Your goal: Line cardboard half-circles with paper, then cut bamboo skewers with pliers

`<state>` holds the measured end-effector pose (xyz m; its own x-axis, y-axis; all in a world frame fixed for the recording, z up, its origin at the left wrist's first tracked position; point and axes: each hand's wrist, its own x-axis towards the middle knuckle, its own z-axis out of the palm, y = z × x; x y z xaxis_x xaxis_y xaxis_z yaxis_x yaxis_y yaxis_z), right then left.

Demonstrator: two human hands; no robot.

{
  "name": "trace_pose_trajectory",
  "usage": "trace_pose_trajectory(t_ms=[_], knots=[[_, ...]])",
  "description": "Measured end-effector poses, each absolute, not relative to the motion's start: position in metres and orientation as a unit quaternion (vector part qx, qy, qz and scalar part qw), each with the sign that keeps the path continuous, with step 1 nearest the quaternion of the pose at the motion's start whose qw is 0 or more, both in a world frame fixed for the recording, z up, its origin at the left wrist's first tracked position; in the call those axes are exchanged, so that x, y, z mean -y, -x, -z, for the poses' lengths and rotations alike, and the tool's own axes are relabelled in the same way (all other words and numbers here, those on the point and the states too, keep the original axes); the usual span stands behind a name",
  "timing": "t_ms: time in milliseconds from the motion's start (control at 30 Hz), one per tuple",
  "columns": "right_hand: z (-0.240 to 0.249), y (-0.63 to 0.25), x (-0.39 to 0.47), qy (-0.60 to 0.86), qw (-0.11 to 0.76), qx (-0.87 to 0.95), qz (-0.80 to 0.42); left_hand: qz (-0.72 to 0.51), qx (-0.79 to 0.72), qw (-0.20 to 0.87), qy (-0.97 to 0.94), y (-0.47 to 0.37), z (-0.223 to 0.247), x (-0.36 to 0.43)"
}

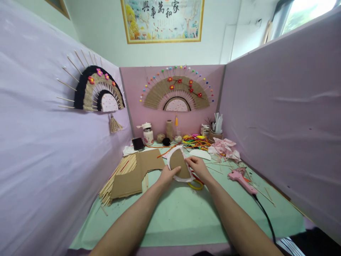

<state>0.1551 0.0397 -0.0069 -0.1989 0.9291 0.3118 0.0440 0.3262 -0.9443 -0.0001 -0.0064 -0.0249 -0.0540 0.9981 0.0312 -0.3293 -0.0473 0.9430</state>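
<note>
A half-round piece of brown cardboard (179, 160) with a white edging is held up over the middle of the table. My left hand (169, 174) grips its lower left side, the thumb lying across the brown face. At the straight right edge, my right hand (197, 167) pinches the white border with its fingertips. Below the piece, the yellow handle (196, 185) of what looks like scissors is partly covered. A white half-round piece (200, 154) lies just beyond my right hand.
Cut cardboard (128, 183) rests on thin wooden sticks (106, 192) at the left. On the right lies a pink glue gun (242, 180) with a black cord. Coloured strips (195, 142), crumpled pink paper (225, 147) and a white bottle (147, 134) are at the back.
</note>
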Motion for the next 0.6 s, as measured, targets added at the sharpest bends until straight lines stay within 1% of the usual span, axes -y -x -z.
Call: trace_pose_trajectory(t_ms=[133, 267, 433, 600], knots=[[0.005, -0.155, -0.039, 0.391, 0.514, 0.649, -0.403, -0.599, -0.401, 0.554, -0.416, 0.0, 0.026, 0.005], [0.009, -0.155, -0.041, 0.387, 0.491, 0.649, -0.433, -0.619, -0.38, 0.571, -0.382, 0.002, 0.017, 0.005], [0.011, -0.154, -0.038, 0.389, 0.441, 0.672, -0.45, -0.651, -0.387, 0.563, -0.333, 0.006, 0.01, 0.003], [0.008, -0.153, -0.034, 0.398, 0.44, 0.659, -0.462, -0.655, -0.38, 0.563, -0.332, 0.007, 0.009, 0.003]])
